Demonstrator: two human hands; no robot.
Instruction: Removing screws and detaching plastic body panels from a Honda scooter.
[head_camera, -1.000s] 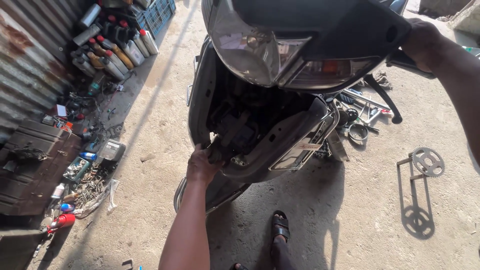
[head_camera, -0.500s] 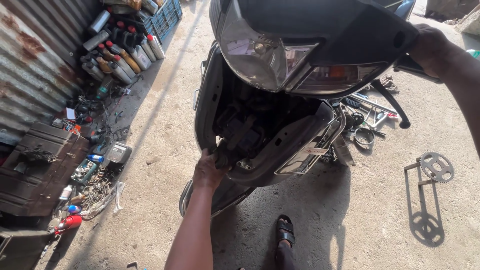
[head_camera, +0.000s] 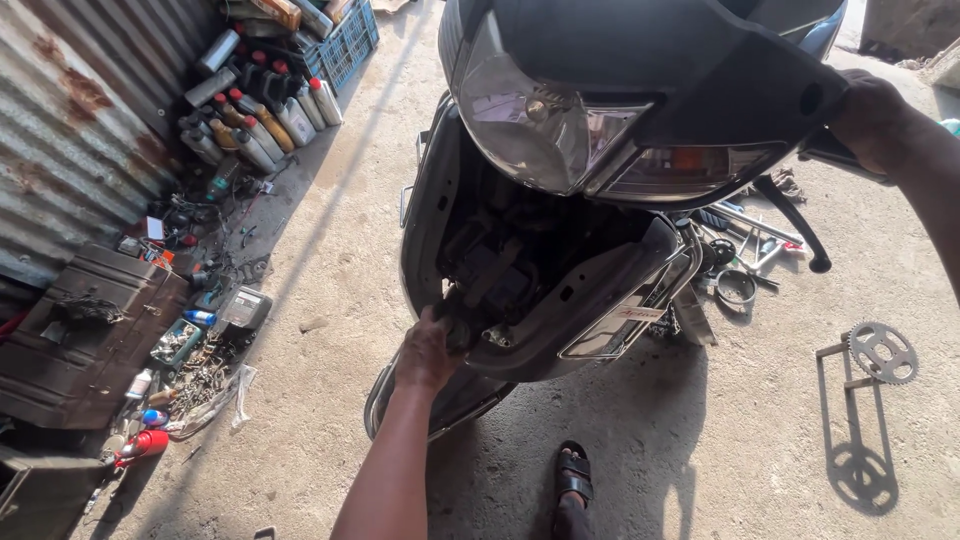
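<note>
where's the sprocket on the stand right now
In the head view, the sprocket stands on its metal stand on the concrete floor at the far right, right of the scooter and below the scattered tools.

The fingertips of the left hand (head_camera: 428, 352) are hidden inside the open front cavity of the scooter (head_camera: 560, 250), so what is gripped cannot be told. The right hand (head_camera: 868, 118) is partly covered by the scooter's headlight cowl; its grip is unseen. The scooter's top is cut off by the upper edge.
</note>
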